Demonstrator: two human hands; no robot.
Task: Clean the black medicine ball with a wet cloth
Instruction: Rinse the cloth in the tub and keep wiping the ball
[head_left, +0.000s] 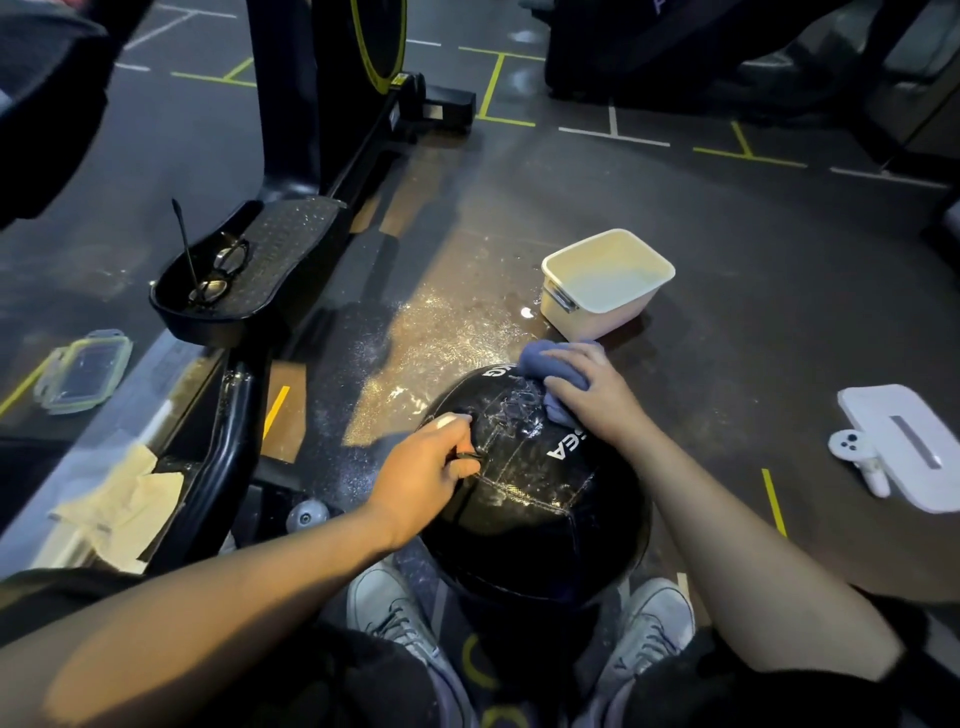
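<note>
The black medicine ball (540, 499) sits on the floor between my two grey shoes, its stitched top wet and shiny. My right hand (587, 395) grips a bunched blue cloth (556, 364) and presses it on the ball's far upper side. My left hand (426, 467) lies on the ball's left upper side, its fingers curled and pinching at a seam or small loop there.
A white tub (605, 283) stands on the wet floor just beyond the ball. An exercise machine's pedal (244, 275) with a pair of glasses is at the left. A clear lid (83, 371), crumpled paper (124, 506) and a white controller on a board (904, 447) lie around.
</note>
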